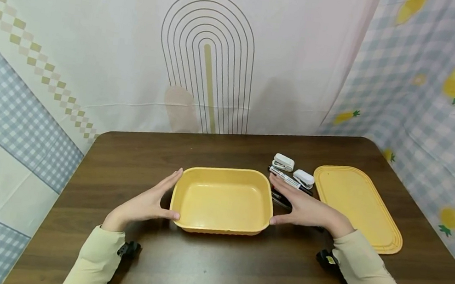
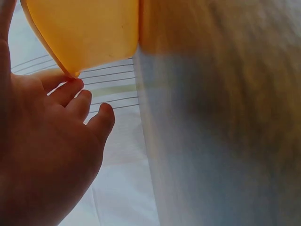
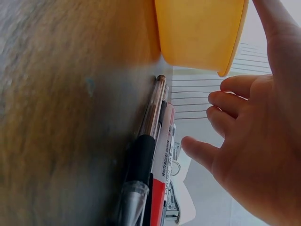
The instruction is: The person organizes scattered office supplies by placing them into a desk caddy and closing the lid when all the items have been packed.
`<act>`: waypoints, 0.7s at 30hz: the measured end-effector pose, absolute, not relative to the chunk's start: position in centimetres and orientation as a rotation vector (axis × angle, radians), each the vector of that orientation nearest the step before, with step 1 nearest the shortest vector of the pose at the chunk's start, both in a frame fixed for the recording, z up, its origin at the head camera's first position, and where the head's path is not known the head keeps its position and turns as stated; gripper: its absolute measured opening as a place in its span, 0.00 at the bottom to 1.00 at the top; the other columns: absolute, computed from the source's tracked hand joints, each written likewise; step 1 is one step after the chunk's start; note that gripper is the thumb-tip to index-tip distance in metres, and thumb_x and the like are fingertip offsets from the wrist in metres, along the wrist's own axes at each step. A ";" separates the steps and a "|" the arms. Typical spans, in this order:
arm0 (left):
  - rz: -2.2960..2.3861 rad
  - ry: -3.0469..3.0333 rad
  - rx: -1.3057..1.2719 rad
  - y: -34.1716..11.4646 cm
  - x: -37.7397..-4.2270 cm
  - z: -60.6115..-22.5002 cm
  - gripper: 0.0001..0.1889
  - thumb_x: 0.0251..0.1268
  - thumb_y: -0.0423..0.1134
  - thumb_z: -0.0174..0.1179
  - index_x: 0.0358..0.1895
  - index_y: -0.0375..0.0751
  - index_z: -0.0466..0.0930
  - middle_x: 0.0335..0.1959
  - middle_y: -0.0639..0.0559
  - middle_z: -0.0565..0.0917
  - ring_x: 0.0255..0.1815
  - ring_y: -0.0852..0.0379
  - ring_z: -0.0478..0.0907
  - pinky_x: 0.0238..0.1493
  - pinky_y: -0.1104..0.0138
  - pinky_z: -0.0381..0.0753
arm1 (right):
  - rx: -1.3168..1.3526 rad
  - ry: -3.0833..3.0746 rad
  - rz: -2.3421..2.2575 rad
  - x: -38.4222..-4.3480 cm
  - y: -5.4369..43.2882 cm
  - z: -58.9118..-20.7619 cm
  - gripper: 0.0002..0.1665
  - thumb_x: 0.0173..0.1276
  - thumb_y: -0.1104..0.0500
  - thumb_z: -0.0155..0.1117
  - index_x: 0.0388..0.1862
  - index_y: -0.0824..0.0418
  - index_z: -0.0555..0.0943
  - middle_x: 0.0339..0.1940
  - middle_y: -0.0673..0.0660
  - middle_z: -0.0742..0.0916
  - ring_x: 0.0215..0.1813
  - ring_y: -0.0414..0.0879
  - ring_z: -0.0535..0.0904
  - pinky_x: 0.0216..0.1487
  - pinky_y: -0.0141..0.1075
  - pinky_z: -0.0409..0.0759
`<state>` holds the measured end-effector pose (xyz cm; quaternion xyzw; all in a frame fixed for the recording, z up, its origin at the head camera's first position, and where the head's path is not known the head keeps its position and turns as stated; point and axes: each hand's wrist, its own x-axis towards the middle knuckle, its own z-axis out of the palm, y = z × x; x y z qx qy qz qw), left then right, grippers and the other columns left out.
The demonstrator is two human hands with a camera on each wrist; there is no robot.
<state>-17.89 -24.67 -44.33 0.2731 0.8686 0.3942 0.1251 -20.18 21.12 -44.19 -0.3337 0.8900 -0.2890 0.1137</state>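
Observation:
A yellow plastic box, with nothing inside, sits on the table between both hands. My left hand is at its left end, thumb at the near corner and fingers stretched along the far one. In the left wrist view, fingertips of that hand touch the box rim. My right hand spans the right end in the same way, thumb at the near corner. Its fingers lie close to the rim in the right wrist view; contact is unclear. Part of the pens lies hidden beneath this hand.
Right of the box lie a whiteboard marker, dark pens and two small white staplers. The right wrist view shows a clear pen with a black grip. A flat yellow lid lies farther right on the brown table.

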 end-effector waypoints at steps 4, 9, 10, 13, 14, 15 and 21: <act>1.150 2.513 0.806 -24.6 -17.8 -44.3 0.62 0.54 0.52 0.77 0.83 0.47 0.39 0.84 0.49 0.40 0.82 0.49 0.37 0.74 0.42 0.50 | -0.971 2.612 -0.836 -20.2 21.1 -44.2 0.69 0.57 0.28 0.71 0.84 0.57 0.47 0.84 0.60 0.52 0.82 0.59 0.46 0.74 0.59 0.55; 1.146 2.512 0.805 -24.6 -17.8 -44.3 0.62 0.54 0.52 0.77 0.83 0.48 0.39 0.84 0.49 0.39 0.82 0.50 0.37 0.74 0.42 0.50 | -0.975 2.603 -0.834 -20.1 21.1 -44.1 0.69 0.57 0.29 0.71 0.84 0.56 0.46 0.84 0.61 0.52 0.82 0.60 0.47 0.74 0.59 0.56; 1.143 2.512 0.803 -24.6 -17.8 -44.3 0.62 0.54 0.52 0.77 0.83 0.48 0.39 0.84 0.50 0.39 0.82 0.50 0.37 0.74 0.42 0.50 | -0.973 2.600 -0.835 -20.1 21.1 -44.1 0.69 0.57 0.29 0.71 0.84 0.57 0.46 0.84 0.61 0.52 0.82 0.59 0.47 0.74 0.59 0.55; 1.141 2.512 0.797 -24.6 -17.8 -44.2 0.62 0.54 0.52 0.77 0.83 0.51 0.39 0.84 0.52 0.39 0.82 0.50 0.38 0.75 0.43 0.50 | -0.962 2.585 -0.839 -20.1 21.1 -44.1 0.69 0.58 0.30 0.71 0.84 0.57 0.47 0.83 0.62 0.53 0.81 0.59 0.48 0.74 0.59 0.56; 1.143 2.512 0.795 -24.6 -17.8 -44.2 0.62 0.54 0.52 0.77 0.83 0.51 0.39 0.84 0.52 0.39 0.82 0.50 0.38 0.75 0.43 0.50 | -0.956 2.576 -0.845 -20.1 21.1 -44.1 0.68 0.58 0.30 0.71 0.84 0.57 0.47 0.83 0.62 0.53 0.81 0.59 0.49 0.74 0.59 0.56; 1.143 2.513 0.795 -24.6 -17.7 -44.2 0.62 0.54 0.52 0.77 0.83 0.51 0.39 0.84 0.52 0.40 0.82 0.50 0.38 0.75 0.43 0.50 | -0.948 2.568 -0.850 -20.1 21.1 -44.1 0.68 0.58 0.30 0.71 0.84 0.57 0.47 0.83 0.62 0.54 0.81 0.59 0.49 0.74 0.60 0.56; 1.147 2.518 0.796 -24.5 -17.7 -44.2 0.62 0.53 0.52 0.77 0.83 0.49 0.40 0.84 0.48 0.41 0.82 0.49 0.39 0.74 0.43 0.51 | -0.937 2.536 -0.883 -20.1 21.1 -44.1 0.68 0.58 0.32 0.72 0.84 0.57 0.47 0.83 0.62 0.54 0.81 0.59 0.50 0.73 0.60 0.57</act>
